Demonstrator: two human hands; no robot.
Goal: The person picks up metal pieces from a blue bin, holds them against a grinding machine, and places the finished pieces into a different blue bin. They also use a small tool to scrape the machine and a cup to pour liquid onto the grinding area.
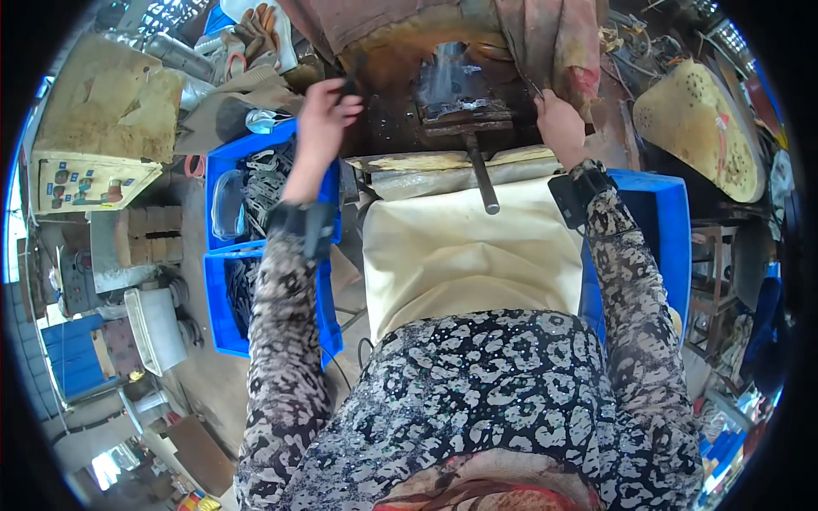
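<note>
Left hand hung half-curled as right hand gripped a thin rod

Both arms stretched forward from the lower edge in patterned sleeves, the elbows only slightly bent. Over a blue bin of dark metal pieces, the left forearm rose steeply, and its hand stood at the bench's near left, fingers loosely bent and spread a little toward the right. Something dark showed at the fingertips against the dark bench; whether they held it, one could not tell. At the right, the other hand was closed, knuckles up, around the near end of the rod, which pointed away and slightly left. Black bands circled both wrists.

Between the hands, well apart from each, sat a metal fixture on the bench, its round handle jutting toward the person over a cream cloth.

On the far left, a cream control box carried coloured buttons with small blue tags among them, their marks too small to read.
</note>
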